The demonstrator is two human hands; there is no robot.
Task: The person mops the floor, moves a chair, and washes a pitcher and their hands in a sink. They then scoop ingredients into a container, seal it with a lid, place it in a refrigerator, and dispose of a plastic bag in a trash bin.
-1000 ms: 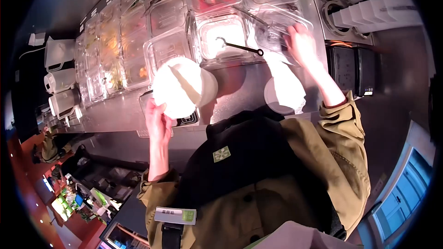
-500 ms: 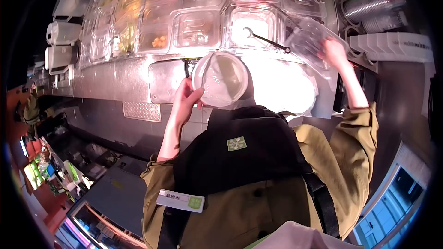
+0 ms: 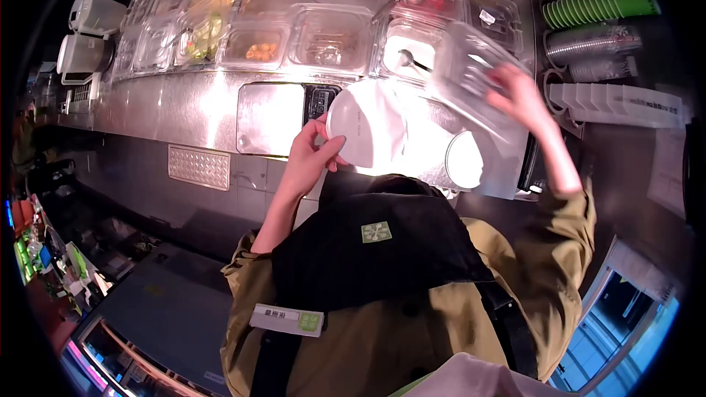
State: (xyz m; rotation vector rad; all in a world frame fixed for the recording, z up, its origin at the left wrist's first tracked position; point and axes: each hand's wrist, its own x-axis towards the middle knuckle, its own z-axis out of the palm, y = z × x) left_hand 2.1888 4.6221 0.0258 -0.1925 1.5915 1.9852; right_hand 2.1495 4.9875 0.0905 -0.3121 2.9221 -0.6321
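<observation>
My left hand [image 3: 312, 148] grips a round white tub [image 3: 360, 125] at its left side. The tub is tilted in front of my apron, and faint small print shows on it. My right hand [image 3: 516, 95] is closed on a clear plastic lid [image 3: 462, 66], slightly blurred. The lid's left edge overlaps the right side of a pan of white contents [image 3: 401, 44]. A dark-handled spoon [image 3: 415, 61] rests in that pan, the end of its handle hidden by the lid.
Rows of clear lidded pans [image 3: 331, 37] fill the counter's back. A flat scale [image 3: 272, 117] lies left of the tub, a white disc-like item [image 3: 465, 160] at right. Stacked green cups [image 3: 599, 7] and a white divided rack [image 3: 618, 103] stand far right.
The clear lid has moved left with my right hand, toward the white-filled pan. My left hand has turned the tub, so its open top no longer faces me.
</observation>
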